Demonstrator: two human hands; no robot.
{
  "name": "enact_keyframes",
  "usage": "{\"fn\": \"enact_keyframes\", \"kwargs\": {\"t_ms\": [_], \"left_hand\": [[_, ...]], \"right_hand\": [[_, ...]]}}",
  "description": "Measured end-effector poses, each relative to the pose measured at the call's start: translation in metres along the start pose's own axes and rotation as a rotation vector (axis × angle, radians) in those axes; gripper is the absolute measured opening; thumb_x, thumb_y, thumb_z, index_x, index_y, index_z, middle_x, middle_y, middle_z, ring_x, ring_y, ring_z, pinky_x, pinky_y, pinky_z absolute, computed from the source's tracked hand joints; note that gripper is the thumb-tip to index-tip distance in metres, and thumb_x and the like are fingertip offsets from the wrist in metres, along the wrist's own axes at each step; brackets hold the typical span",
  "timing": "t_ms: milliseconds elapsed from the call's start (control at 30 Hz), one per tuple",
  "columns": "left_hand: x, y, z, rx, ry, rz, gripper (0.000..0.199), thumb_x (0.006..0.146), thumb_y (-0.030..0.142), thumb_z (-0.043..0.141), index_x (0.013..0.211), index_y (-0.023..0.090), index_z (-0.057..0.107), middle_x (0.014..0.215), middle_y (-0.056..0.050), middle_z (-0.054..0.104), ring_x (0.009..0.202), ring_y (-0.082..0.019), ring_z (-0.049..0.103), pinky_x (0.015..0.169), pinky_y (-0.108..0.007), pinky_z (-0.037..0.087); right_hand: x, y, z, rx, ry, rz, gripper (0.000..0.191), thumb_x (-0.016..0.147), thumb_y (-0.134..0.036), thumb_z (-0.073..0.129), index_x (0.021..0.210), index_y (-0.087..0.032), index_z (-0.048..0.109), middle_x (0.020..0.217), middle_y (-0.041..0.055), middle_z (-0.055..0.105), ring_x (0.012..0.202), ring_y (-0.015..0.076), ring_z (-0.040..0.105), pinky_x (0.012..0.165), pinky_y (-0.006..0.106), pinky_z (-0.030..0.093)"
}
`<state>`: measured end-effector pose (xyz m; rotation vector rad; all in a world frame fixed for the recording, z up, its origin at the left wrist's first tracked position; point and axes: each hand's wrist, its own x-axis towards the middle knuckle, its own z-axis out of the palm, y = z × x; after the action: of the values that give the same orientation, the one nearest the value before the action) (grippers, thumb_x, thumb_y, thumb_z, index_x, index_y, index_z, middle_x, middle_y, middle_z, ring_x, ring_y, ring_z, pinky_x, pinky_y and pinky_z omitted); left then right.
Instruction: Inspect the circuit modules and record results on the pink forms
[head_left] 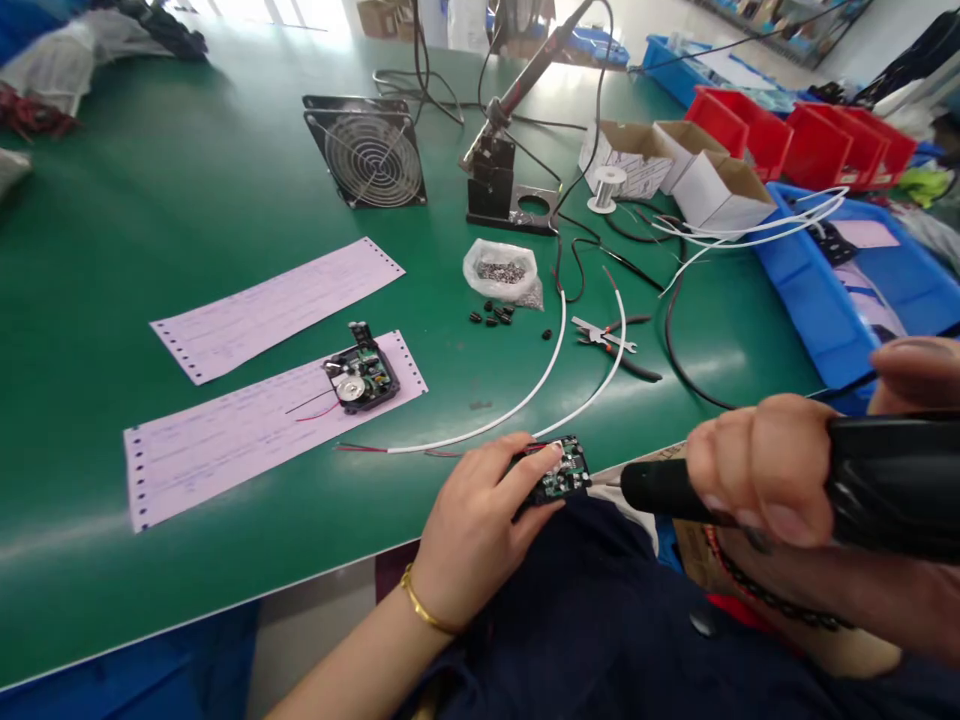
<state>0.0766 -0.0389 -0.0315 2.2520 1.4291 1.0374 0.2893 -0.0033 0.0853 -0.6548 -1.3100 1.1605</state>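
Note:
My left hand (484, 520) is closed on a small circuit board in a black housing (564, 472), held at the table's front edge. In my right hand (772, 465) is a black electric screwdriver (892, 485), lying sideways. Its thin bit reaches the right end of the board; whether it sits on a screw I cannot make out. White cables (491, 430) with bare red and dark ends lie just beyond my left hand. A second opened device (361, 375), with a board and a round silver part, rests on a pink paper slip (225, 450).
Pliers (604, 335), small black parts (495, 316) and a plastic bag of screws (501, 270) lie mid-table. Behind stand a fan (375, 155), a soldering iron (525, 80) in its stand, and a solder spool (606, 188). Blue bins (802, 270) and red bins (817, 145) line the right.

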Motion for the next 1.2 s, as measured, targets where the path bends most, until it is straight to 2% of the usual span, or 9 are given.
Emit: {"fn": "enact_keyframes", "kwargs": {"t_ms": [67,233,600,767,900,1033,1100,1200], "left_hand": [[0.000,0.001,-0.001,-0.006,-0.012,-0.009,0.048,0.087,0.023,0.079,0.131,0.023,0.060,0.127,-0.012,0.068,0.110,-0.030,0.068,0.092,-0.047,0.060],[0.000,0.003,-0.001,-0.013,-0.028,-0.012,0.044,0.090,0.024,0.076,0.131,0.023,0.061,0.127,-0.013,0.067,0.110,-0.030,0.067,0.092,-0.048,0.060],[0.000,0.006,-0.003,-0.009,-0.037,-0.005,0.040,0.092,0.027,0.073,0.131,0.022,0.062,0.126,-0.013,0.068,0.110,-0.030,0.068,0.094,-0.047,0.060],[0.002,0.007,-0.003,0.004,-0.009,0.018,0.038,0.094,0.030,0.071,0.129,0.020,0.063,0.124,-0.014,0.069,0.108,-0.031,0.069,0.092,-0.046,0.061],[0.001,0.006,-0.003,0.010,-0.012,0.021,0.038,0.095,0.031,0.070,0.130,0.019,0.063,0.126,-0.016,0.069,0.109,-0.031,0.069,0.092,-0.048,0.061],[0.000,0.006,-0.001,0.005,-0.015,0.011,0.039,0.094,0.031,0.071,0.130,0.019,0.063,0.126,-0.016,0.069,0.109,-0.031,0.069,0.092,-0.048,0.061],[0.000,0.006,-0.001,0.000,-0.022,-0.007,0.041,0.093,0.030,0.073,0.131,0.021,0.063,0.126,-0.015,0.068,0.109,-0.031,0.069,0.092,-0.048,0.061],[0.001,0.007,0.000,-0.001,-0.024,-0.015,0.042,0.093,0.030,0.073,0.132,0.023,0.062,0.126,-0.014,0.068,0.110,-0.030,0.069,0.092,-0.047,0.061]], "right_hand": [[0.001,0.002,0.009,0.033,-0.052,-0.030,0.028,0.092,-0.038,0.072,0.118,-0.032,0.065,0.058,-0.0036,0.056,0.046,0.0150,0.047,0.049,0.035,0.043],[0.006,0.015,0.023,0.093,-0.020,-0.045,0.019,0.087,-0.020,0.068,0.102,-0.028,0.058,0.057,-0.0071,0.051,0.045,0.0110,0.042,0.049,0.030,0.039],[0.010,0.014,0.024,0.026,0.022,-0.007,0.018,0.086,-0.024,0.074,0.093,-0.025,0.057,0.053,-0.0080,0.050,0.042,0.0087,0.040,0.045,0.028,0.039],[0.013,0.009,0.029,-0.045,0.015,0.072,0.025,0.088,-0.028,0.080,0.086,-0.025,0.055,0.052,-0.0096,0.051,0.039,0.0087,0.041,0.044,0.030,0.042],[0.011,0.014,0.032,-0.057,0.047,0.055,0.027,0.088,-0.029,0.082,0.089,-0.026,0.054,0.053,-0.0105,0.051,0.038,0.0080,0.040,0.044,0.029,0.041],[0.008,0.020,0.030,-0.006,0.009,-0.004,0.020,0.090,-0.026,0.074,0.093,-0.026,0.054,0.055,-0.0099,0.051,0.039,0.0083,0.039,0.046,0.030,0.040],[0.008,0.017,0.027,0.009,0.019,-0.025,0.018,0.088,-0.026,0.073,0.096,-0.026,0.057,0.055,-0.0088,0.051,0.041,0.0092,0.040,0.046,0.030,0.040],[0.009,0.006,0.025,-0.007,0.061,0.027,0.020,0.086,-0.027,0.078,0.094,-0.027,0.059,0.055,-0.0082,0.053,0.042,0.0094,0.042,0.046,0.031,0.041]]}}
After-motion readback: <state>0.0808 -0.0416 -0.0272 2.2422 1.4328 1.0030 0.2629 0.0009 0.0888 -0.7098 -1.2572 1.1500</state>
